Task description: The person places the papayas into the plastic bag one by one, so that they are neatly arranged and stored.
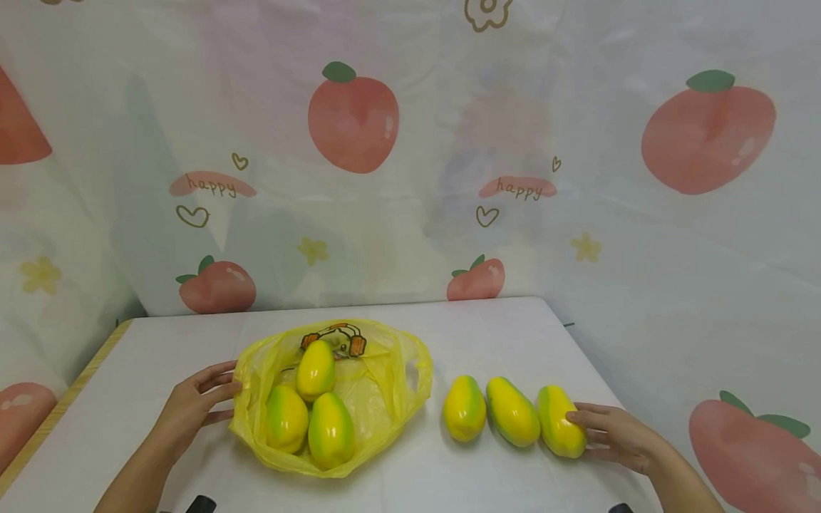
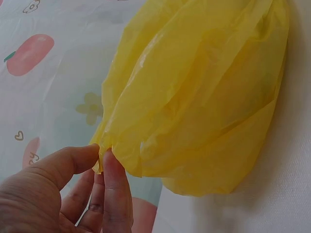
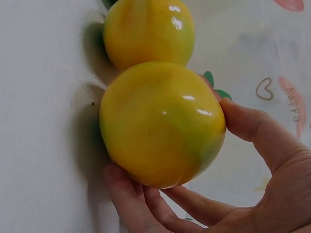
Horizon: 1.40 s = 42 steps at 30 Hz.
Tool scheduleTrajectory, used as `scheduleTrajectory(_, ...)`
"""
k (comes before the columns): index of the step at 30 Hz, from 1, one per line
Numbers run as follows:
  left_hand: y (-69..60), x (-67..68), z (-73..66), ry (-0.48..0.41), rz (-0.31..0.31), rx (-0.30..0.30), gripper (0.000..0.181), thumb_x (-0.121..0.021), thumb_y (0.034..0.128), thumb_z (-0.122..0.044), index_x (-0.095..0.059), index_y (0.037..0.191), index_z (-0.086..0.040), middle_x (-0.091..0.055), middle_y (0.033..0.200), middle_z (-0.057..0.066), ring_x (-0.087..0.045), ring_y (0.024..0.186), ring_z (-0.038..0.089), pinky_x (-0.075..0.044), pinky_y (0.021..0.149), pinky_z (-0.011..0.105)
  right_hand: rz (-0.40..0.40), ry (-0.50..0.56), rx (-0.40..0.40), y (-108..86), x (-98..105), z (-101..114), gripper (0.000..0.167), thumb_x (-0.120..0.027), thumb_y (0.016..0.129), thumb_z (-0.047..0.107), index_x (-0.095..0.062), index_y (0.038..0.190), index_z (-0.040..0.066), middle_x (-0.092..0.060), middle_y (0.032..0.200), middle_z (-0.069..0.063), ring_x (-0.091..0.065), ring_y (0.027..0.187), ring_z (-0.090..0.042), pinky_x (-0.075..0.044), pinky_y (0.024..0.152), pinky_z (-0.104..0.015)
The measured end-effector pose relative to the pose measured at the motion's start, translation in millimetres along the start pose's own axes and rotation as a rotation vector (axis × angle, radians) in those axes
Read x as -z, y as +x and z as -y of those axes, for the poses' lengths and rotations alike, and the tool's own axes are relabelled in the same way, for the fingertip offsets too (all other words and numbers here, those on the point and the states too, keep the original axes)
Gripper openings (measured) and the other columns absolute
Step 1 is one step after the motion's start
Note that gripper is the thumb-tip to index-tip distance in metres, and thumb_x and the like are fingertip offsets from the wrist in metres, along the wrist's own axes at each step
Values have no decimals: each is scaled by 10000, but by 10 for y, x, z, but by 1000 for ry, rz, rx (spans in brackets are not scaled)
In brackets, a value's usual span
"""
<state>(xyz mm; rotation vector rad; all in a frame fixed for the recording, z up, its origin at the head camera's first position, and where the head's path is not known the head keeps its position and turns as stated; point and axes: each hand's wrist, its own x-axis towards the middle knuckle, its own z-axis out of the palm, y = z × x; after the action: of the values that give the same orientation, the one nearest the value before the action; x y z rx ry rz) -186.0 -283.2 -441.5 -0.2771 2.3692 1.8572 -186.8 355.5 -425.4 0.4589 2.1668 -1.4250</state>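
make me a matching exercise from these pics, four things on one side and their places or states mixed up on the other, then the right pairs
Column one
1. left hand
2. backdrop
3. yellow bag
4. right hand

Column two
a. has three fruits inside
b. grips the fruit at the right end of the row
c. pinches an edge of yellow plastic
d. bears hearts and the printed word "happy"

Right pairs: 1-c, 2-d, 3-a, 4-b

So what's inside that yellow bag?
Three yellow-green fruits lie inside the yellow plastic bag. The uppermost in the head view partly covers a printed cartoon; whatever lies beneath the fruits is hidden.
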Motion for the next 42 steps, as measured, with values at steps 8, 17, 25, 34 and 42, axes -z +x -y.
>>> scheduleTrajectory(8,11,-5,-4,2,-4,-9,711,-690,930,-319,-368,1503,-46,-534,1341,123,-619,911,-26,-608,807,314,15,-10,14,26,30,-5,845,-581,970,349,-159,1460,-195,-248,1454,-430,-479,1227,-500,-548,932,-495)
scheduleTrajectory(17,19,-5,7,0,-4,-9,707,-683,936,-318,-363,1505,-49,-501,1380,157,-615,913,-32,-608,808,314,-2,-25,13,14,12,15,832,-592,963,330,-180,1447,-207,-268,1447,-427,-535,1176,-461,-561,917,-471)
scheduleTrajectory(25,6,-5,-1,-18,-2,0,713,-690,930,-313,-363,1503,-44,-529,1338,115,-622,910,-20,-607,809,313,-12,-34,15,44,30,3,832,-593,964,347,-193,1454,-194,-287,1439,-422,-557,1149,-430,-566,911,-460)
scheduleTrajectory(34,-7,-9,-20,-16,-6,6,719,-693,926,-332,-369,1501,-46,-507,1367,155,-623,905,-22,-607,806,311,-13,-46,31,31,109,67,841,-578,970,372,-191,1443,-206,-271,1441,-427,-537,1170,-468,-575,896,-454)
scheduleTrajectory(42,-5,-9,-23,-17,-3,5,718,-690,929,-332,-365,1504,-50,-491,1382,165,-618,910,-27,-606,812,311,21,-82,107,-61,188,207,807,-513,1001,380,-186,1433,-219,-262,1444,-436,-570,1159,-423,-569,912,-452)
